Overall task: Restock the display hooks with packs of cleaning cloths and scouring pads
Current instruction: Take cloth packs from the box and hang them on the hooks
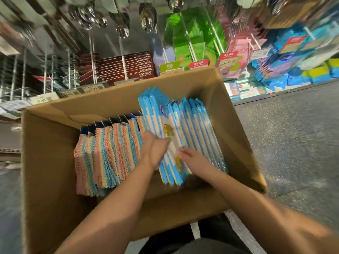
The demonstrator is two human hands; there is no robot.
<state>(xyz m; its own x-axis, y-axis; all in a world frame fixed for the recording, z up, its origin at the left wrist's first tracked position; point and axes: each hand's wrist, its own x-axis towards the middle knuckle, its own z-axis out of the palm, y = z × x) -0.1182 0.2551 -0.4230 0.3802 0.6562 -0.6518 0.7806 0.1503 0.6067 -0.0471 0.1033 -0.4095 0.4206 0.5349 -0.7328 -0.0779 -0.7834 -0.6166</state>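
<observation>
Below hung display hooks, blue-edged packs in a cardboard box are gripped by left hand and right hand, fingers curled.

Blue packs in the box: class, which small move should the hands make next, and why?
Probably lift a few blue packs out of the cardboard box: the left hand and right hand are already among them, and nothing is yet raised towards the hooks.

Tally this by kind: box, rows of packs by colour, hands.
Cardboard box: 1
Row of pink-blue-yellow striped cloth packs: 1
Row of blue-and-white packs: 1
Hands, left hand and right hand: 2
Total: 5
Single packs are too crowded to count.
</observation>
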